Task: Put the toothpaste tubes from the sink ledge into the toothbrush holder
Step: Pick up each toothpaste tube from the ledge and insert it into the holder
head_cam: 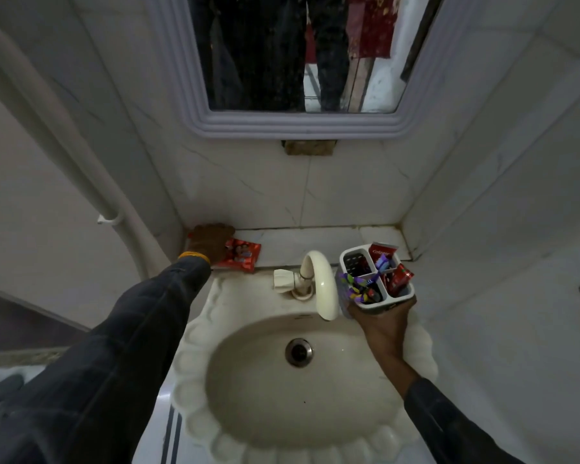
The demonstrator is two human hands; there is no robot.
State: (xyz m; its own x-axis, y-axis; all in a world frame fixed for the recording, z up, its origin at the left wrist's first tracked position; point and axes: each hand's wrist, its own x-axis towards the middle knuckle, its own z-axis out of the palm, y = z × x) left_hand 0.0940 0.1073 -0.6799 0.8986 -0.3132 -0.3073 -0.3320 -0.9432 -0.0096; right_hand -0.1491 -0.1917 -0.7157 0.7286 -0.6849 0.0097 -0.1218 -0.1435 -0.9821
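The red toothpaste tube [240, 255] on the sink ledge [315, 237] is covered by the left hand [211, 242]; its grip cannot be told. The toothbrush holder [375, 279] is gripped by the right hand [382, 321]. The tube should be pinched firmly and dropped in upright.

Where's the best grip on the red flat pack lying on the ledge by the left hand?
Probably its long side edges near the exposed right end. The red flat pack lies flat on the white marble ledge, so come from above and pinch across its width. The left hand covers its left end, whose shape is hidden. The wall behind blocks a rear approach; the cream curved tap stands clear to the right.
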